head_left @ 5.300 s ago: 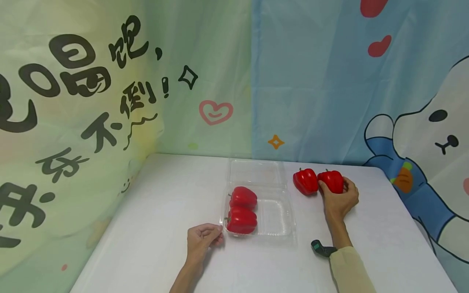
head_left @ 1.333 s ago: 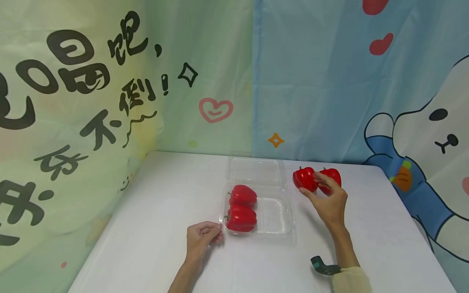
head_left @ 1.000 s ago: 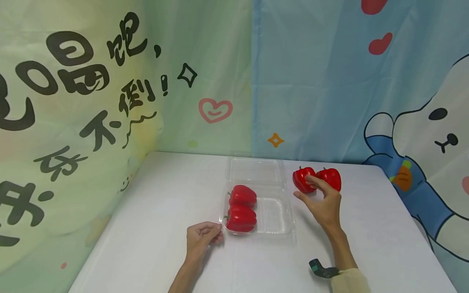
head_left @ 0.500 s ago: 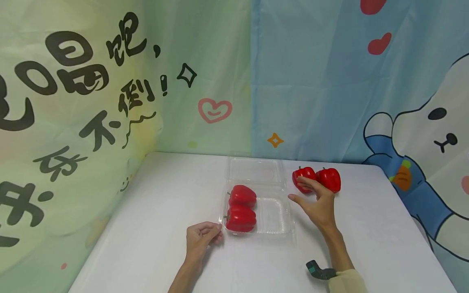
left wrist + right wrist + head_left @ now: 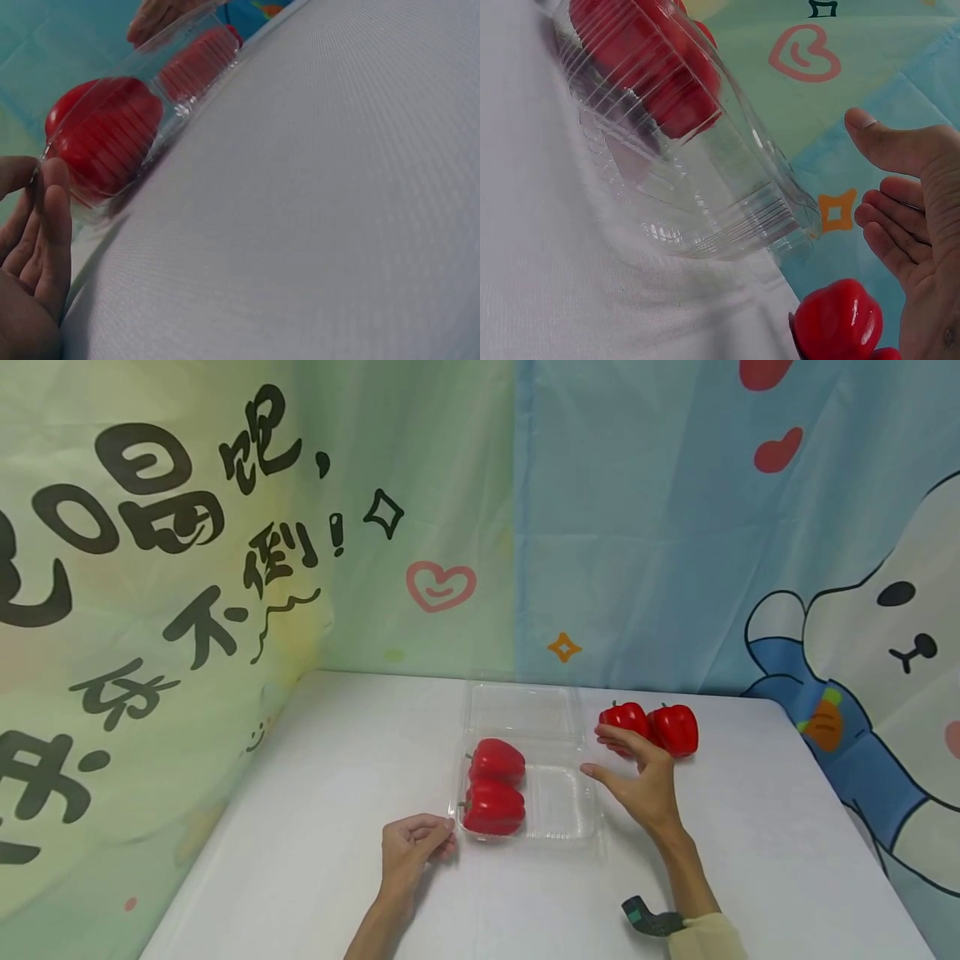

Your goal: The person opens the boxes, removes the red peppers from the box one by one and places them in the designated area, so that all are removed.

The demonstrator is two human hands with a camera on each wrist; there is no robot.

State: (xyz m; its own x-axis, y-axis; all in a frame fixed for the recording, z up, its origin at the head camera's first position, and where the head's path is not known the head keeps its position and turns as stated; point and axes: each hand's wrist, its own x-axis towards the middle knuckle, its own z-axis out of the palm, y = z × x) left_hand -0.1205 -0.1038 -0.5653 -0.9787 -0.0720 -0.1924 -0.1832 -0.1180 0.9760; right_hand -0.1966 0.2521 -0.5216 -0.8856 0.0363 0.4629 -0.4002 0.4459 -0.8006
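Note:
My left hand (image 5: 412, 853) pinches the front left rim of a clear plastic clamshell container (image 5: 562, 806), its lid folded back. Two red bell peppers lie in the container's left half, a rear bell pepper (image 5: 497, 762) and a front bell pepper (image 5: 493, 808). In the left wrist view, thumb and fingertips meet on the rim beside the front pepper. My right hand (image 5: 641, 783) hangs over the table just right of the container, holding nothing, thumb and fingers spread apart. Behind it two more red bell peppers sit side by side, a left one (image 5: 622, 717) partly hidden by the fingers and a right one (image 5: 675, 731).
The white table (image 5: 322, 760) ends at a printed cloth backdrop (image 5: 630, 527) along the back and left. The clear lid (image 5: 523, 710) lies flat behind the container. A dark wrist camera (image 5: 651, 920) sticks out from my right wrist, near the sleeve (image 5: 705, 937).
My right hand has let go of the right-hand bell pepper, which stands slightly further left, and has moved left and toward me, near the container. My left hand stays on the rim.

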